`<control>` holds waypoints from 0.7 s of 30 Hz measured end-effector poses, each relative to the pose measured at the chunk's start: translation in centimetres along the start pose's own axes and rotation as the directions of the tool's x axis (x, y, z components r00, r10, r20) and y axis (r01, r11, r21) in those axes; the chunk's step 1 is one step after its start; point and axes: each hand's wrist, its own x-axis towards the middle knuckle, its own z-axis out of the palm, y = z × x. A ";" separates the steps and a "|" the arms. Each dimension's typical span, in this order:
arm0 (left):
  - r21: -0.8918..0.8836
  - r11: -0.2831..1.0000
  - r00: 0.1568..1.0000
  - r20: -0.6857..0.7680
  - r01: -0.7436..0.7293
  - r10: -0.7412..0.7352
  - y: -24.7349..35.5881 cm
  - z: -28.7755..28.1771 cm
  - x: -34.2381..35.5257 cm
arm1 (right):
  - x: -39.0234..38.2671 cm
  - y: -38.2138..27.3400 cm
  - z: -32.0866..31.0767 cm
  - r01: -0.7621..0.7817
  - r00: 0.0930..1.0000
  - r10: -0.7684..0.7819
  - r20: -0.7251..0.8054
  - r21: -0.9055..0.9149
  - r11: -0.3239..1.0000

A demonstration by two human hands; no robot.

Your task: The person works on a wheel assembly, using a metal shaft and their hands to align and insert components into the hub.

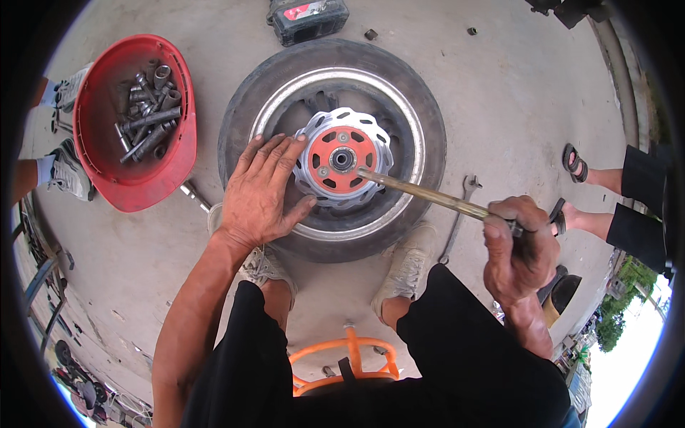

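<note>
A motorcycle wheel [246,85] with a black tyre lies flat on the ground before my feet. Its silver brake disc [382,135] has a red centre [330,148] around the hub, with bolts showing. My left hand [260,189] rests on the wheel's left side, fingers stretched out and touching the disc's edge. My right hand [524,250] is closed around the outer end of a long-shafted wrench [435,196], brass-coloured and worn. The wrench's far tip meets the red centre just right of the hub, covering what is under it.
At left, an upturned red hard hat [135,192] holds several sockets and extension bars [150,118]. A combination spanner [459,221] lies right of the wheel; a dark case [308,21] stands beyond it. Other people's feet [71,171] show at left and right. An orange stool frame [353,346] is beneath me.
</note>
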 end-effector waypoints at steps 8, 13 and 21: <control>-0.028 1.000 1.000 -0.001 0.001 -0.001 -0.2 0.0 -0.3 | 1.8 0.4 5.0 0.169 0.986 -0.169 0.012 -0.020 0.985; -0.015 1.000 1.000 -0.003 0.000 0.000 -0.1 0.0 -0.3 | 2.4 -0.2 5.0 0.180 0.980 -0.173 0.101 -0.059 0.982; -0.022 1.000 1.000 0.008 0.000 0.000 -0.3 0.2 -0.3 | 4.5 -3.4 6.4 0.212 0.949 -0.213 0.235 0.027 0.977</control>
